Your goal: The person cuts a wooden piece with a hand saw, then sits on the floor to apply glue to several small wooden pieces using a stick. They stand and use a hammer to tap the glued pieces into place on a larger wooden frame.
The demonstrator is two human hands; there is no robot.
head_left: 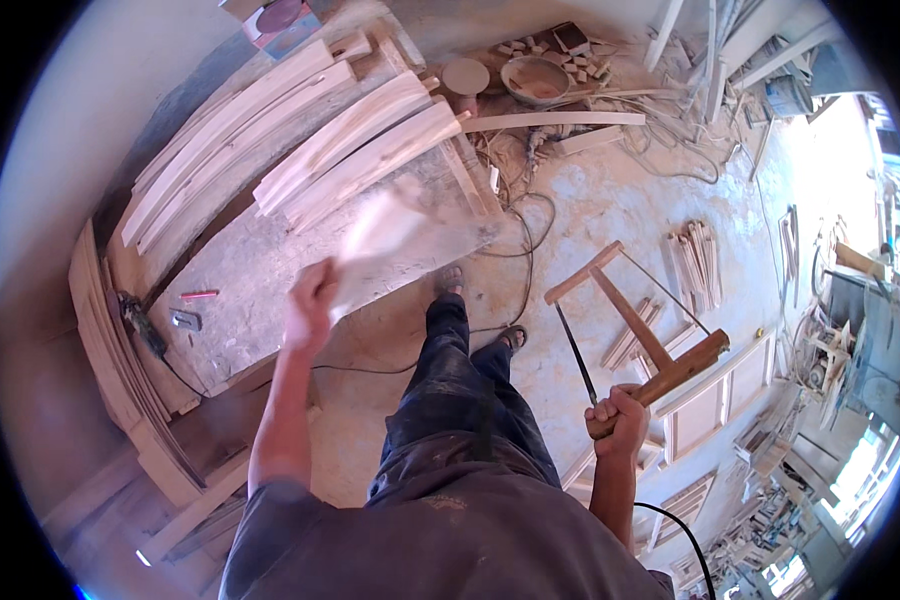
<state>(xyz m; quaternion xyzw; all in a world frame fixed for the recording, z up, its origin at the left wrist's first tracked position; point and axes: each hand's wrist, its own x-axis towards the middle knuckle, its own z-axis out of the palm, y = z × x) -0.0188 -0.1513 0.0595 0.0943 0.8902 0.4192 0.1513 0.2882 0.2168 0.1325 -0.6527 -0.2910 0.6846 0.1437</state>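
My left hand is raised over the workbench and grips a pale, blurred piece of wood that points up and to the right. My right hand hangs at my side, closed around one wooden end of a frame saw; its thin dark blade runs up to the left and its crossbars spread above my hand. My legs in dark trousers stand between both hands.
Curved pale wooden slats are stacked on the bench's far side. A red pencil and a small metal tool lie on the bench. Cables, offcuts and wooden panels litter the dusty floor; a bowl sits far ahead.
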